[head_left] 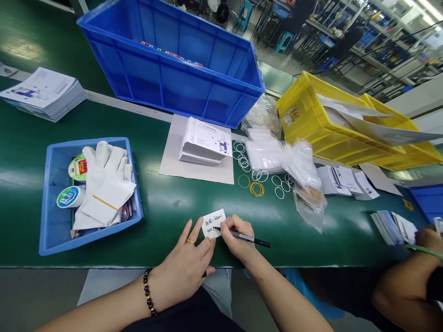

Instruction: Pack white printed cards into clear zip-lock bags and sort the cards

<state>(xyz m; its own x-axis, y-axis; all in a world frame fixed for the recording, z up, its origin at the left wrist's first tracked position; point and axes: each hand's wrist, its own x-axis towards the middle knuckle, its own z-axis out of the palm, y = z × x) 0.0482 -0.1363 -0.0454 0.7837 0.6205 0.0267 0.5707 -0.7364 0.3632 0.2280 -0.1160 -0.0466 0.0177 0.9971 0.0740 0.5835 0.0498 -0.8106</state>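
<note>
Left hand (pixel 183 265): fingers spread along the left and lower edges of the card (pixel 216 219), flat on the worktop (pixel 166 203); whether its grip clamps the dark tip (pixel 204 274) by the thumb cannot be told. Right hand (pixel 240 237): grip closed around the pen (pixel 251 238), over the card. Beyond the card: booklets (pixel 207 140). The card, probably light and easily creased, suits edge pressure; the stiff pen, a hold near its point.
</note>
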